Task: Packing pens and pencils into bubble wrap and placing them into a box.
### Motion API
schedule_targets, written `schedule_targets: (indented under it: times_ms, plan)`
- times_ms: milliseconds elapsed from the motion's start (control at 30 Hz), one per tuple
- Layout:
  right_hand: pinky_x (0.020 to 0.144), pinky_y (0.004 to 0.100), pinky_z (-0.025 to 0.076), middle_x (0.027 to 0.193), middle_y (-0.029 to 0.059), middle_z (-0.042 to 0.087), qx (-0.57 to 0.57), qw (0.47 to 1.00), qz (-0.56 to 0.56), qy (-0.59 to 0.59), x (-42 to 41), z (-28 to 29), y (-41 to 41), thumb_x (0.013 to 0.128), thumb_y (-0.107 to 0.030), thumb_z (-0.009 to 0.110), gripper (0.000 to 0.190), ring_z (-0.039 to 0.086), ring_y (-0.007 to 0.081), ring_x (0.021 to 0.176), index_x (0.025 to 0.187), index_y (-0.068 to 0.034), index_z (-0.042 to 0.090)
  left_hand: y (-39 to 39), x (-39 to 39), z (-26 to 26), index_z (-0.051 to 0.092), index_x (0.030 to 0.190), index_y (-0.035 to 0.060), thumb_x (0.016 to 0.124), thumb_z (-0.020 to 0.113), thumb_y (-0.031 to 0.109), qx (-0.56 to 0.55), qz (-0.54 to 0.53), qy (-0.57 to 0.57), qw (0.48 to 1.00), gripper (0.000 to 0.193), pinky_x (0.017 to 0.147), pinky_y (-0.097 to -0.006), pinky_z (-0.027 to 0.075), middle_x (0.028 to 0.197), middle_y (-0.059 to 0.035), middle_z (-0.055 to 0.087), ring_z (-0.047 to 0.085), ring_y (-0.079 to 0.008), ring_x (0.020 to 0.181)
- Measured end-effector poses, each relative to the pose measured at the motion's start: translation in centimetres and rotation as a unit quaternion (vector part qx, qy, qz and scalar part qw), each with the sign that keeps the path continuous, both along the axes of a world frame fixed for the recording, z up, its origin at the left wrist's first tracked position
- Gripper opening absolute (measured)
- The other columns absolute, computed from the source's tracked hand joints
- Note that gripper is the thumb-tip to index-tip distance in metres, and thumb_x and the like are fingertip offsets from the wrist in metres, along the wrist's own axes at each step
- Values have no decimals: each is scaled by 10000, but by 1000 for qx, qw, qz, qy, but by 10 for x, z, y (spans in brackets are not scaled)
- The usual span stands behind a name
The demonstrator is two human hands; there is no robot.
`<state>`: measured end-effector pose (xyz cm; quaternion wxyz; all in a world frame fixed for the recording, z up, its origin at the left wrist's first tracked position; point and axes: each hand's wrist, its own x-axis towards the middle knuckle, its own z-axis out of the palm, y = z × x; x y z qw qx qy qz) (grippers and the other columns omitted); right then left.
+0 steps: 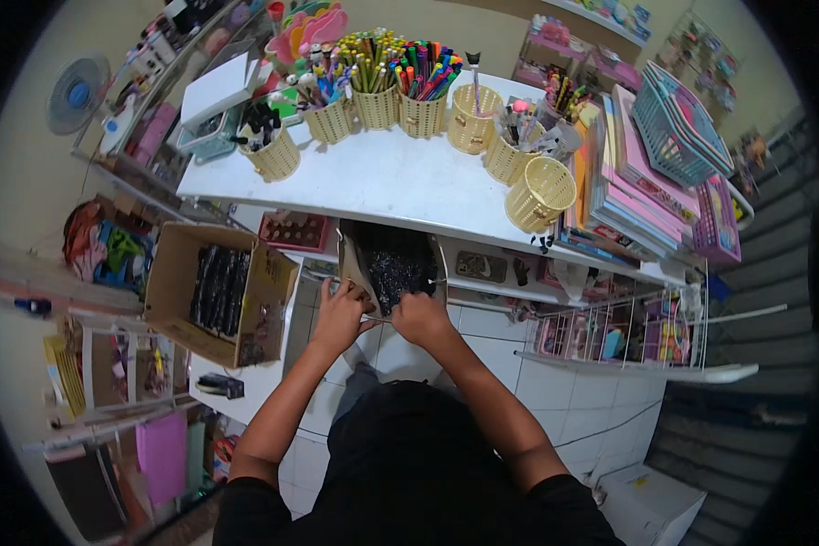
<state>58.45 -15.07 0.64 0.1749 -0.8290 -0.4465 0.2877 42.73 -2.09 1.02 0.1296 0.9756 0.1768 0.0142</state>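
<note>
In front of me, partly under the front edge of the white table [382,181], is an open pale-sided container [354,266], a box or bag. Small, dark, shiny items [397,269] fill its inside; they are too small to identify. My left hand [345,310] grips its near left rim, thumb below and fingers bent. At the near right rim, my right hand [420,317] is curled over the edge, its fingertips hidden inside. To the left stands an open cardboard box [269,307] holding dark, glossy packets [220,290].
Woven-look plastic baskets [474,126], several with pens and pencils, line the table. Stacked folders and paper [628,184] stand at the right. Below the tabletop, a shelf carries a phone case [481,266]. A tape dispenser [220,385] lies left; a wire rack [614,334] juts out right.
</note>
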Motion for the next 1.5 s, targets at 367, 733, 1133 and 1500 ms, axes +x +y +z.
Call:
schedule_targets:
  times_ms: [367, 733, 1133, 1500]
  plan:
    - [1049, 462, 548, 1320, 241, 719, -203, 962, 125, 131, 17, -105, 99, 862, -95, 647, 539, 696, 409, 1223, 1400, -72, 666, 49, -2, -13, 874, 934, 211, 802, 851, 244, 3, -144, -18, 989, 138, 1276, -600, 235, 1224, -9, 712, 540, -261, 1350]
    - [1057, 435, 547, 1267, 255, 728, -98, 994, -2, 51, -3, -67, 83, 866, -146, 708, 461, 691, 439, 1181, 1309, -22, 738, 73, -16, -20, 856, 856, 153, 742, 875, 211, -35, -120, -106, 987, 129, 1258, -612, 264, 1256, -51, 688, 539, -278, 1371]
    - [1007, 463, 556, 1311, 205, 698, 210, 977, 33, -24, -16, 18, 3, 932, -64, 707, 371, 677, 423, 1158, 1300, -20, 709, 44, 11, -21, 826, 899, 74, 805, 864, 245, -102, 15, -139, 985, 199, 1219, -694, 235, 1259, -88, 652, 470, -373, 1434]
    - [1025, 443, 553, 1392, 157, 662, 329, 922, 51, -197, 10, 17, 43, 782, 49, 695, 604, 641, 348, 1186, 1381, -9, 649, 66, 53, -31, 782, 979, 19, 822, 795, 72, -68, -21, -271, 960, 166, 1227, -633, 348, 1227, -125, 647, 514, -405, 1378]
